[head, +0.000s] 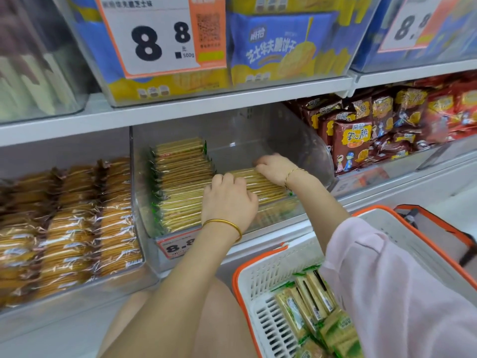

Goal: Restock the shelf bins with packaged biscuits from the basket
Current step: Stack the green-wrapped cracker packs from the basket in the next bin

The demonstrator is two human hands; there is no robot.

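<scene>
Both hands are inside the clear bin [309, 140], clamped on one batch of biscuit packets [265, 186]. The left hand [229, 200] curls over its near, left end and the right hand [275, 169] over its far edge. The batch sits just right of the filled row [180, 182], its packets on edge like that row's, so seating it probably means pressing down and leftwards; spare packets [309, 306] lie in the basket [258, 277].

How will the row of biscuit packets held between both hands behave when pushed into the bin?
Likely to splay: the biscuit packets are separate thin packs, held only by the left hand and right hand at either end. Glossy film looks slippery. Thin biscuits probably crack under hard squeezing.
</scene>
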